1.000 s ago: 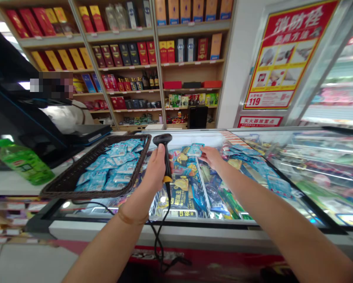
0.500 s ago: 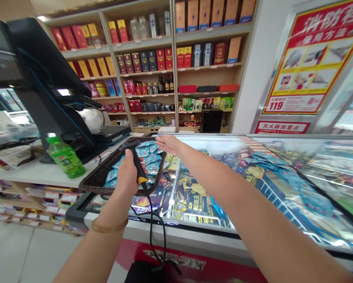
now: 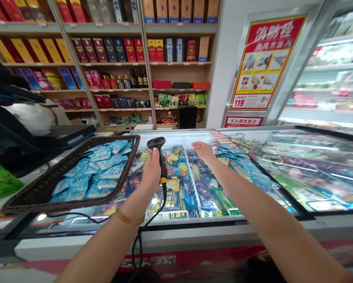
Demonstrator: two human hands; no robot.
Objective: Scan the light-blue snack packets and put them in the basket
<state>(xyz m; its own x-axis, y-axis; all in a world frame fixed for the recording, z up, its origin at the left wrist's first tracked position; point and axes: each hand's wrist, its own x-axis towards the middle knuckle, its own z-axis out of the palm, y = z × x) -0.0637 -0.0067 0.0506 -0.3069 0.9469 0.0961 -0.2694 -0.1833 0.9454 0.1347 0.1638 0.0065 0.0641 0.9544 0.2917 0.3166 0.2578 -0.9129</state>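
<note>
My left hand (image 3: 153, 169) is wrapped round the handle of a black barcode scanner (image 3: 161, 159), its head turned up and away from me. A black cable (image 3: 157, 214) runs down from the handle. Left of this hand stands a brown woven basket (image 3: 128, 173) filled with small blue packets (image 3: 101, 169). My right hand (image 3: 203, 151) reaches out over the glass-topped chest freezer (image 3: 176, 226), near its far side. Its fingers are mostly hidden and blurred, so I cannot make out whether they hold anything. Blue packages (image 3: 234, 153) lie just right of it.
Bagged frozen goods (image 3: 176, 194) fill the freezer, split by a white wire divider (image 3: 192, 177). At the left are a dark checkout machine (image 3: 8, 125) and a green bottle (image 3: 1, 179). Shelves of boxed goods (image 3: 111, 51) stand behind. A red fire-hydrant notice (image 3: 263, 63) hangs at the right.
My view has swung right. The scanner has moved from over the basket to over the freezer glass. My right hand has moved right, away from the basket, and its outstretched fingers no longer show clearly.
</note>
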